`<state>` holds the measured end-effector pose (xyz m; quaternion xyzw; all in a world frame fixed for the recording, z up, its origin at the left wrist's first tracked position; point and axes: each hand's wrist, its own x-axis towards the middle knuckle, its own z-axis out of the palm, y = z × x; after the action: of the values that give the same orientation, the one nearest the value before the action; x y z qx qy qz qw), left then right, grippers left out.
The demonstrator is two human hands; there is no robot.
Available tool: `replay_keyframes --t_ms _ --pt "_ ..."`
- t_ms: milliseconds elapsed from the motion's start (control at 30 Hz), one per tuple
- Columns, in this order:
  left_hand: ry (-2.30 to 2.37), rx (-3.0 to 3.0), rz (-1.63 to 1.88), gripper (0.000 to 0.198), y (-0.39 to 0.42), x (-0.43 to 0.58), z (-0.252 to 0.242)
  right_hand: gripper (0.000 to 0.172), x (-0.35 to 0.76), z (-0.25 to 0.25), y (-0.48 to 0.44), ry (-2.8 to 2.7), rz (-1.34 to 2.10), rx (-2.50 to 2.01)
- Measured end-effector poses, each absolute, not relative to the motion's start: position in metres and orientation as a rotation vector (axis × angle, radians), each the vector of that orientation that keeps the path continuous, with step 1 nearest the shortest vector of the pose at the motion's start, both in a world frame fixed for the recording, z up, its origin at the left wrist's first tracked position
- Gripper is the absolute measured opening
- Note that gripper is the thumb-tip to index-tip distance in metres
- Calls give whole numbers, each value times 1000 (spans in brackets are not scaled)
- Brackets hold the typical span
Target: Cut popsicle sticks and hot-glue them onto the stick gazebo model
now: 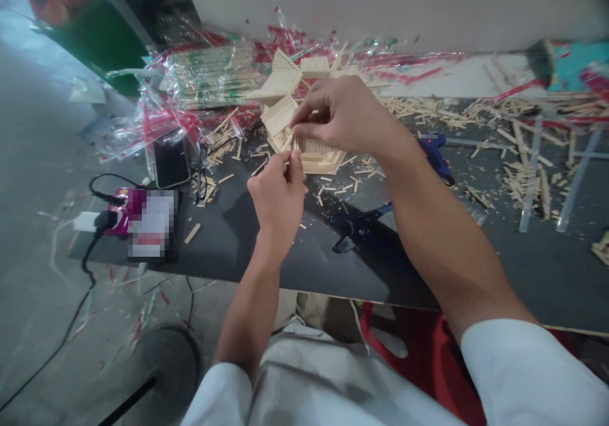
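Note:
A small model (321, 161) built of pale wooden sticks, with slatted roof panels (280, 114), stands on the dark tabletop. My right hand (345, 115) reaches over it from the right, thumb and fingers pinched at its left front part. Just below, my left hand (278, 185) is closed in a pinch at the model's front edge. A short thin wooden stick (288, 141) shows between the fingertips of both hands. My fingers hide its ends, and my right hand covers part of the model.
Blue cutting pliers (361, 226) lie front right of the model, a blue glue gun (435, 153) beyond my right forearm. Wood offcuts (514, 179) and clear glue sticks (531, 179) lie right. Bagged sticks (209, 74) are behind; a phone (171, 161) and purple power strip (124, 207) left.

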<state>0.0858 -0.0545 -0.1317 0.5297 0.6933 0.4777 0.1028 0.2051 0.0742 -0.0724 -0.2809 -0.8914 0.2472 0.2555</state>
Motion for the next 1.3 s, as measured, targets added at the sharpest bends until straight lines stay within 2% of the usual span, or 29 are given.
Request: replay_keyframes --t_ms 233,400,733,967,1300 --pt "2198 1698 1285 23 -55 91 -120 13 206 -76 76 -2441 654 -771" --pt "2294 1699 1199 19 -53 101 -118 11 206 -77 77 -2452 621 -735" --pt "2506 1609 743 24 -52 111 -92 17 205 -85 83 -2433 560 -646" --pt "2536 1652 705 22 -48 110 -91 6 203 -87 84 -2419 561 -641" --pt "2529 1664 688 24 -49 110 -92 9 205 -89 85 -2415 577 -639"
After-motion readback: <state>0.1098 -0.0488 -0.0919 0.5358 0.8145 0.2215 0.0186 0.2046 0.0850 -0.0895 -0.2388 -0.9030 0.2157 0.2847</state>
